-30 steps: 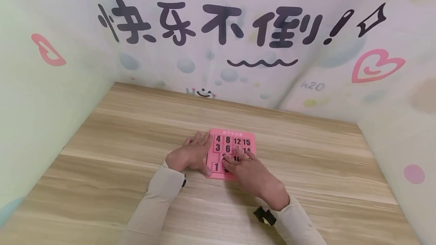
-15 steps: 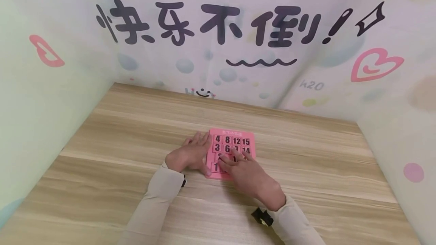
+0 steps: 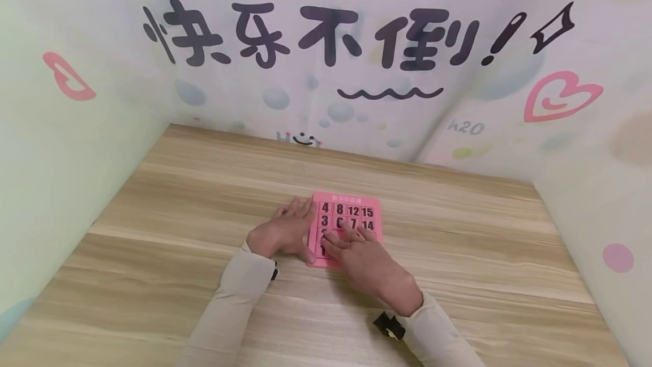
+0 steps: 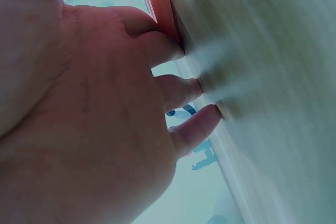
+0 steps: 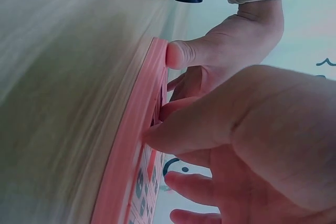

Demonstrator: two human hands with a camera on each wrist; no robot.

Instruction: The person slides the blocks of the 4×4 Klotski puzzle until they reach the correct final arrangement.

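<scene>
A pink number slide puzzle [image 3: 322,196] lies flat on the wooden tabletop. Its upper rows read 4, 8, 12, 15 and 3, 6, 7, 14, with the 6 partly covered. My left hand [image 3: 290,230] rests along the puzzle's left side, thumb on the near corner. In the left wrist view its spread fingers [image 4: 191,129] touch the table beside the pink edge [image 4: 157,1]. Over the lower tiles lies my right hand [image 3: 369,259], extended fingertips touching near the 2 and 1. Most lower tiles are hidden beneath it. The right wrist view shows its thumb [image 5: 184,124] at the puzzle's near rim.
The wooden table [image 3: 204,174] meets a printed white backdrop [image 3: 326,112] at the back, with pale side panels left and right. Black devices sit at the wrists, one [image 3: 389,326] below the right sleeve.
My right hand has slid slightly left across the puzzle. The 2 tile has shifted left into the first column, and the 7 and 14 now show more fully. My left hand stays put.
</scene>
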